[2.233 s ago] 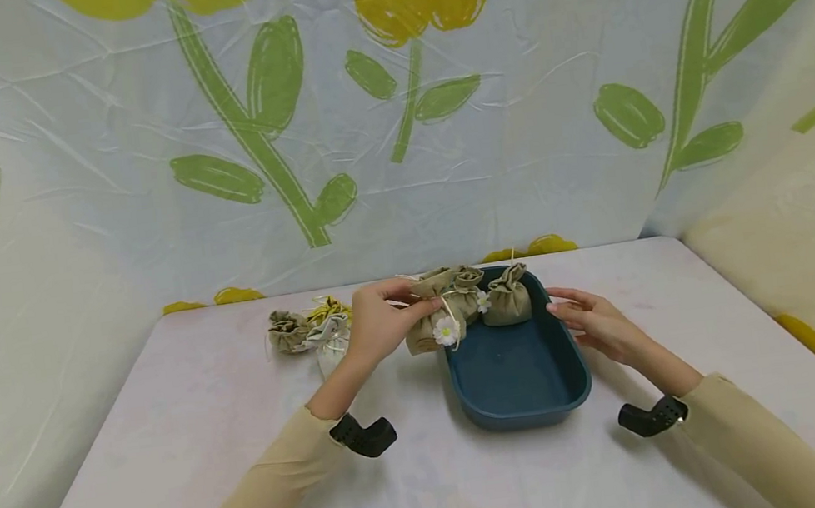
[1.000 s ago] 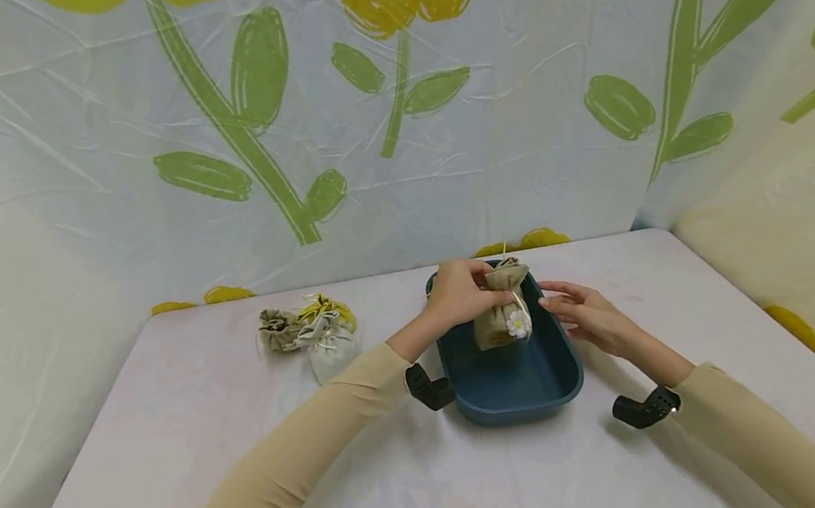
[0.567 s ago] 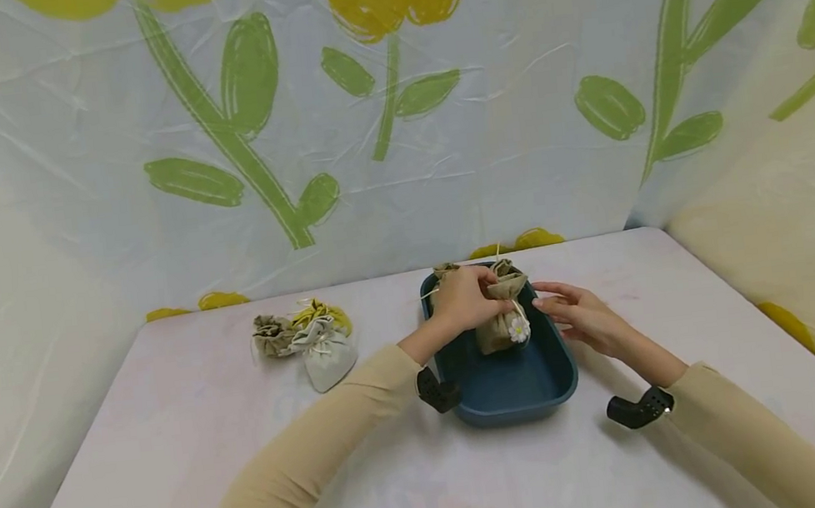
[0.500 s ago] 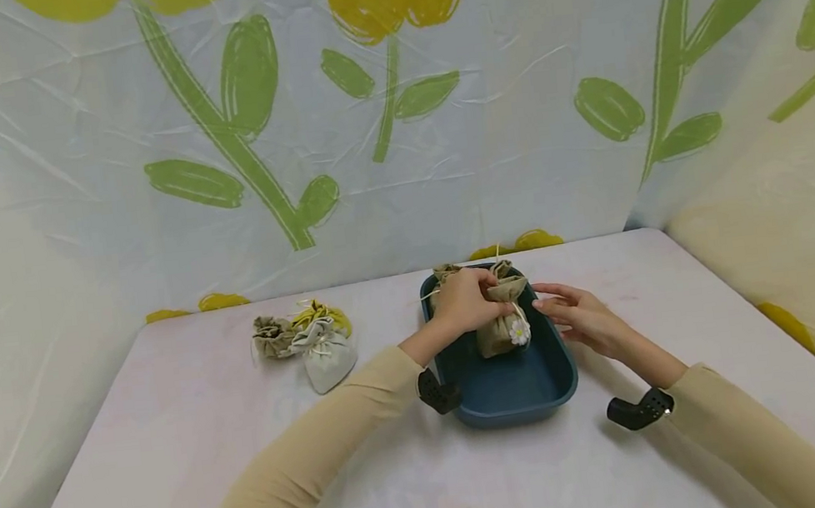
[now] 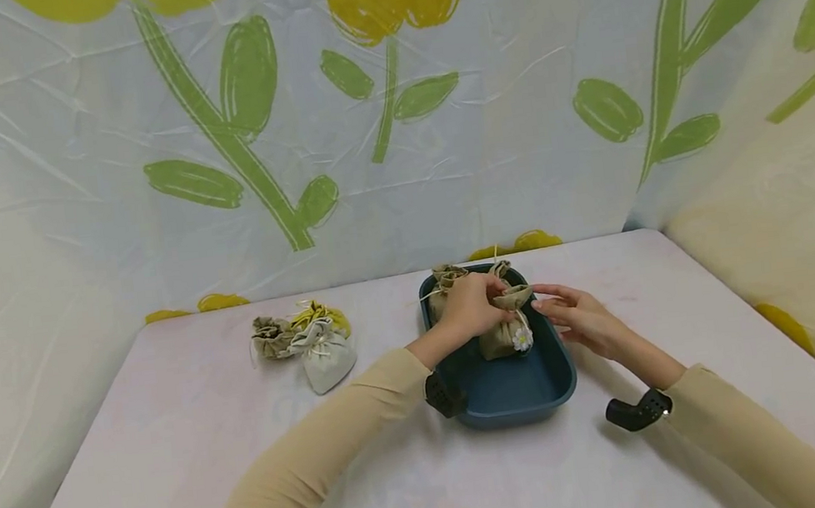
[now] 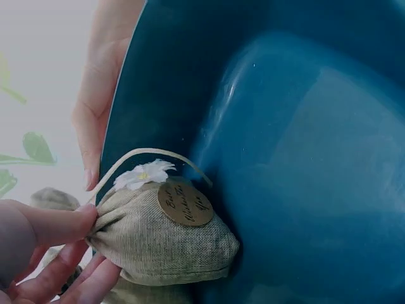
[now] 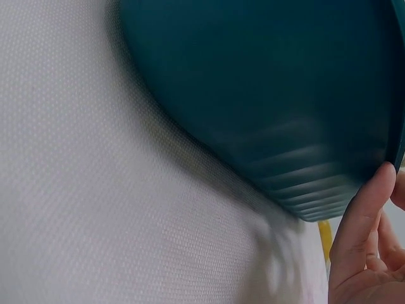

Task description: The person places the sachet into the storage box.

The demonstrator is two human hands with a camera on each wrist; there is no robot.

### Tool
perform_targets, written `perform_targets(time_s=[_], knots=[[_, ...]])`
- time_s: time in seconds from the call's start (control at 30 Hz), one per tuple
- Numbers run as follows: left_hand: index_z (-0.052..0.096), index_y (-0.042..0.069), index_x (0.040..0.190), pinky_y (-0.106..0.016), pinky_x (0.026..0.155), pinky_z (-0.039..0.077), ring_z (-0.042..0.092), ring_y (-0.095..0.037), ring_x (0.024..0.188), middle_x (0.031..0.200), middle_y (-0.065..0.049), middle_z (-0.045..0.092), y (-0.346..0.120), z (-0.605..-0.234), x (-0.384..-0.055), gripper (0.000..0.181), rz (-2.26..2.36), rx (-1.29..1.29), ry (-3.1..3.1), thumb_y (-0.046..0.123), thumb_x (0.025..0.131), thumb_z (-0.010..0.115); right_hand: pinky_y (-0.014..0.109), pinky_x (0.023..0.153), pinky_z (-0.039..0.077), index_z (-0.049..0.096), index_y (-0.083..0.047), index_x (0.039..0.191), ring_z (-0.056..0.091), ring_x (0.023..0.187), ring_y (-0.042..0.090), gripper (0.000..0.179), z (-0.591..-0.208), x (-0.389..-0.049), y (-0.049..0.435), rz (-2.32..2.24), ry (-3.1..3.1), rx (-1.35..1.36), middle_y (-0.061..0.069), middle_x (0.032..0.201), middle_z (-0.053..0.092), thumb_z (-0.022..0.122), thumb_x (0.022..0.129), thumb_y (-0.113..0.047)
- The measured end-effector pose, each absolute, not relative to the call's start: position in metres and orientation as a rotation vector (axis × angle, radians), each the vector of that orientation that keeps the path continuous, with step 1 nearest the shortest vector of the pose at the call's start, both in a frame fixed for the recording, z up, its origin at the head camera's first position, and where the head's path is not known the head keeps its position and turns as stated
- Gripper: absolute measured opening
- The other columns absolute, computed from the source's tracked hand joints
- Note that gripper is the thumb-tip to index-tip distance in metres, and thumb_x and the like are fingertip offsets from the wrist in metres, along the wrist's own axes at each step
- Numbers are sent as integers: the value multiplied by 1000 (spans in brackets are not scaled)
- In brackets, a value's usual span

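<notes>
My left hand [image 5: 468,307] pinches the gathered neck of a beige drawstring pouch [image 6: 171,234] between thumb and fingers. That pouch bears a white daisy and a round brown tag with writing, and it is inside the blue plastic basin [image 5: 515,405], toward its right wall. Behind it in the basin are more beige pouches [image 5: 448,275], partly hidden by my left hand. My right hand [image 5: 587,321] is at the basin's right side, its fingers fairly straight; in the right wrist view the thumb [image 7: 366,212] touches the outer wall just under the rim.
Left of the basin, a brown pouch [image 5: 271,338], a yellow pouch [image 5: 332,316] and a pale grey pouch [image 5: 330,367] lie bunched on the white-covered table [image 5: 173,448]. A flower-printed cloth [image 5: 516,149] hangs behind the table's far edge.
My left hand has carried the daisy pouch rightward from the basin's left rim, then down into the basin. My right hand has stayed at the basin's side.
</notes>
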State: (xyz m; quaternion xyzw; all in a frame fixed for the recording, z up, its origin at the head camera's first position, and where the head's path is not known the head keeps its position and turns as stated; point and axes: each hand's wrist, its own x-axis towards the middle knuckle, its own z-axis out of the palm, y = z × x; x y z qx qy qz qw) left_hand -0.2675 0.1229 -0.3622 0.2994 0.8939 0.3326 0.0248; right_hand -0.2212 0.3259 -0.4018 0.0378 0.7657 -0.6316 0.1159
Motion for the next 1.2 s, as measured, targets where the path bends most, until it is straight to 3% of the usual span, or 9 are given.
perform_targets(time_s=[0.5, 0.9, 1.2], knots=[[62, 15, 128, -24, 80, 53, 65, -16, 102, 111, -4, 71, 110, -350, -269, 56, 917, 850, 2538, 11, 76, 82, 18, 58, 44, 27, -3, 149, 56, 78, -1, 65, -403, -220, 321, -1839, 2249, 111, -18, 91, 60, 55, 98, -32], [62, 18, 127, -32, 90, 52, 61, -22, 112, 117, -5, 69, 88, -342, -266, 55, 978, 859, 2490, 11, 76, 81, 20, 67, 48, 26, -2, 149, 55, 80, 0, 65, -403, -221, 322, -1838, 2261, 95, -15, 92, 59, 54, 98, -31], [59, 14, 131, -34, 82, 55, 64, -29, 110, 125, -12, 65, 65, -340, -263, 57, 1093, 891, 2437, 6, 78, 78, 18, 65, 47, 25, 0, 149, 52, 76, -1, 66, -401, -218, 323, -1822, 2293, 103, -16, 92, 57, 54, 98, -32]])
